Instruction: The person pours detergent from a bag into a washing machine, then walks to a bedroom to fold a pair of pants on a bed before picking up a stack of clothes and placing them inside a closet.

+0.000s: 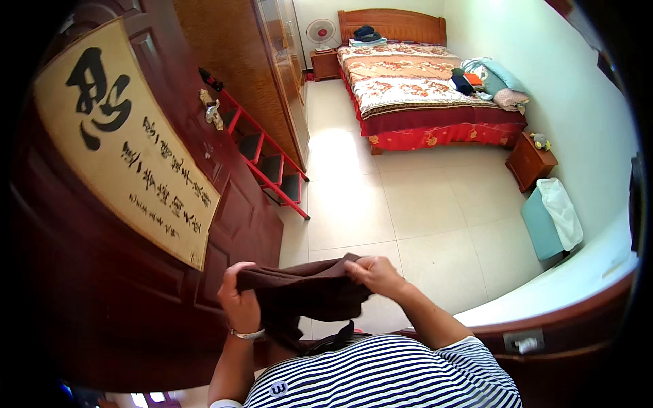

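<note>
A dark brown piece of cloth (pixel 311 290), perhaps a garment, is stretched in front of my waist between both hands. My left hand (pixel 241 298) grips its left end, thumb uppermost, with a bracelet at the wrist. At the cloth's upper right corner, my right hand (pixel 376 275) pinches the fabric. The lower part hangs in loose folds, and its exact shape cannot be told. Just left of my left hand stands the dark red panelled door (pixel 234 245), swung open into the room.
A scroll with brush writing (pixel 137 148) hangs on the door, near its handle (pixel 211 109). Behind it a red stepladder (pixel 270 168) leans by a wooden wardrobe (pixel 229 30). Ahead is a bed (pixel 408 86) with folded clothes (pixel 464 81). A lined teal bin (pixel 543 224) and nightstand (pixel 530 160) stand right.
</note>
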A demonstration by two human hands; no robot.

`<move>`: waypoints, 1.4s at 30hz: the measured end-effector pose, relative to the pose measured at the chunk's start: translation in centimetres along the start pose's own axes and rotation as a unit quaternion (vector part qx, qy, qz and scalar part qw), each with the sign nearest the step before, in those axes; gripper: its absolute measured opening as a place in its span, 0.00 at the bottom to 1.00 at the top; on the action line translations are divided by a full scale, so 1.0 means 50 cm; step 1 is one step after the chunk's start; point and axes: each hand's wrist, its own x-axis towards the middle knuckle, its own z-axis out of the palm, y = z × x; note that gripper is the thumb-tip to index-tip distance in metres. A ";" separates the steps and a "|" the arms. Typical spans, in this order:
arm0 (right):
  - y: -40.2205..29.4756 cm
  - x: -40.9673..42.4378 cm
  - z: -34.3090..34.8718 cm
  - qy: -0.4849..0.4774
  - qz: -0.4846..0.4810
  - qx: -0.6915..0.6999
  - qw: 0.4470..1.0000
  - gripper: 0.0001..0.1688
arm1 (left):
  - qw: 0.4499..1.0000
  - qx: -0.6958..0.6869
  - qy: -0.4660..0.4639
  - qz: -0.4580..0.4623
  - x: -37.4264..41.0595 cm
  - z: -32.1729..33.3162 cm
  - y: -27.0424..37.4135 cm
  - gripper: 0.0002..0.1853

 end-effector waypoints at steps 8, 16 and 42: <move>-0.141 0.259 -0.010 0.033 -0.295 -0.047 0.954 0.15 | 0.986 -0.044 -0.135 0.082 0.262 0.270 -0.126 0.06; -0.314 0.556 -0.197 0.297 -0.352 -0.209 0.862 0.13 | 0.983 -0.066 -0.115 0.124 0.607 0.496 -0.345 0.09; -0.488 1.504 -0.998 0.269 -0.170 -0.066 0.945 0.03 | 0.989 -0.018 -0.146 0.011 1.582 1.207 -0.756 0.11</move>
